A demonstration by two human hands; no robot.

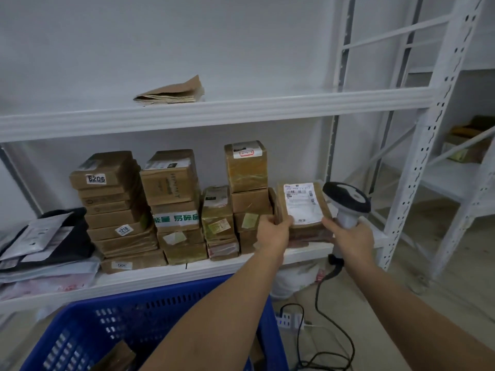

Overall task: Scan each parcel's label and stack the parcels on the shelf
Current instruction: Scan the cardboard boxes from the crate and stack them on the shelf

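Left hand point(273, 232) grips parcel point(302, 207) at its left edge on shelf point(214, 266); right hand point(353, 236) grasps scanner point(347, 202), fingertips touching parcel.

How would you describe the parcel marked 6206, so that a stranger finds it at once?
Look at the middle shelf of the white rack. Among the brown stacks, take the leftmost one, beside the dark bags. The parcel lies on top of it, the only one with a white sticker reading 6206.
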